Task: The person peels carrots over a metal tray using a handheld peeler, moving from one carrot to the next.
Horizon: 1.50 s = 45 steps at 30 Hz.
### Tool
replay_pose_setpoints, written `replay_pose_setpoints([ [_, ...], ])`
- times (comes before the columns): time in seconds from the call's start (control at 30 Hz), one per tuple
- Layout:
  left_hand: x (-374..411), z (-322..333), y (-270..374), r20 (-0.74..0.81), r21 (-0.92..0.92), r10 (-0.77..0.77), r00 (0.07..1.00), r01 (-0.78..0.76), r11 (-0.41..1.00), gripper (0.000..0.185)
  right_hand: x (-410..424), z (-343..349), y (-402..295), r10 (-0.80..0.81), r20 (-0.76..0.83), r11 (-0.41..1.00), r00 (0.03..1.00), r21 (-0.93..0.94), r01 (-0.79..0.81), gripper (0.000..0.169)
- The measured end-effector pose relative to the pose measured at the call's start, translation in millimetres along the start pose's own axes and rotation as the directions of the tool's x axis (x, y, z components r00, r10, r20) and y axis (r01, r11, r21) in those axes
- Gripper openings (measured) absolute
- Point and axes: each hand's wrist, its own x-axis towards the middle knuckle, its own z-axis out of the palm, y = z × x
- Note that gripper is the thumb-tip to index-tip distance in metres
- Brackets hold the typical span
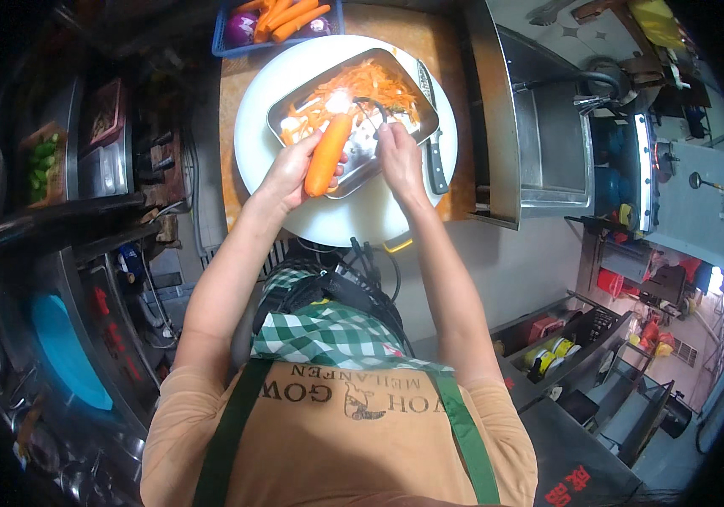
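My left hand grips a peeled, smooth orange carrot, held tilted over the near side of a rectangular metal tray. A dark-handled peeler is in my right hand, its head just right of the carrot's far end. Orange peelings lie in the tray among some white pieces, partly lost in glare. Beneath the tray is a round white board. On the board's right side rests a kitchen knife with a black handle, close beside the tray.
A blue plastic basket with several carrots and purple onions stands past the board's far left edge. To the right is a metal sink with a tap. Shelving at the left holds a basket of green vegetables.
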Motion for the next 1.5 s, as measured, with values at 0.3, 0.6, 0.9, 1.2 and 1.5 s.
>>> replay_pose_setpoints([
  [0.3,9.4,15.5,2.6,-0.159,0.154,-0.025,0.987,0.050,0.987,0.039,-21.1,10.2,-9.2,-0.234,-0.050,0.972,0.971,-0.002,0.234,0.025],
  [0.6,24.2,-12.9,8.8,-0.136,0.001,-0.001,0.991,0.001,1.000,0.042,-48.3,1.7,-35.2,-0.116,0.198,0.966,0.973,0.249,0.065,0.029],
  [0.9,5.4,15.6,18.3,-0.205,0.215,0.096,0.974,-0.051,0.975,0.038,10.8,5.6,4.2,0.134,-0.013,0.981,0.991,0.141,-0.131,0.037],
  [1.2,1.2,24.0,22.2,-0.209,0.138,0.129,0.969,-0.101,0.985,0.035,-38.0,15.7,-25.2,-0.234,0.042,0.965,0.971,0.135,0.227,0.027],
  [1.5,14.7,-15.1,26.2,-0.047,0.080,-0.056,0.997,0.059,0.995,0.034,-28.4,10.2,-22.7,0.026,0.167,0.972,0.986,0.227,-0.064,0.035],
])
